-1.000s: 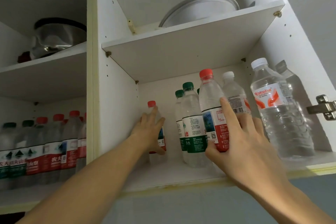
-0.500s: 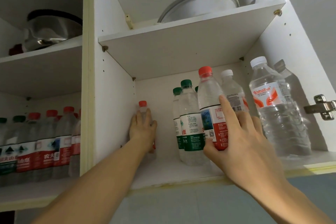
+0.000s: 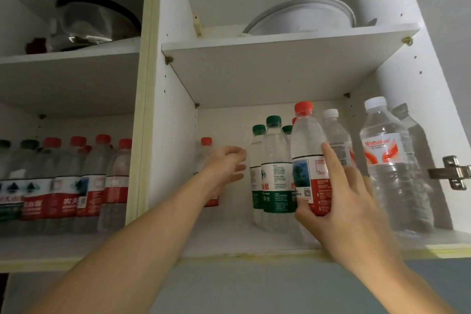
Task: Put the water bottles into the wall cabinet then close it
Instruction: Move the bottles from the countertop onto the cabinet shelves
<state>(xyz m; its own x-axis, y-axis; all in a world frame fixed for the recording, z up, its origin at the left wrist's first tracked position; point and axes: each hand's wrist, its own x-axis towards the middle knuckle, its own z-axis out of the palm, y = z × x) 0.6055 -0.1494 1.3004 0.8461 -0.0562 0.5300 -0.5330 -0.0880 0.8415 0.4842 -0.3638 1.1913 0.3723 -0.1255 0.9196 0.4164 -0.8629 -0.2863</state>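
Observation:
The wall cabinet's right compartment stands open. My right hand grips a red-capped water bottle that stands upright at the shelf's front, thumb on its red label. Green-capped bottles stand just left of it and a white-capped bottle just behind it. A small red-capped bottle stands at the back left. My left hand, blurred with loosely spread fingers, is in front of it and covers its lower part. A large clear bottle stands at the right.
The left compartment holds a row of several red- and green-capped bottles. A steel pot sits on the upper left shelf, a white basin on the upper right shelf. A metal door hinge juts from the right wall.
My left hand has come off the small red-capped bottle at the back left and shifted to the right. My right hand keeps its grip on the front red-capped bottle.

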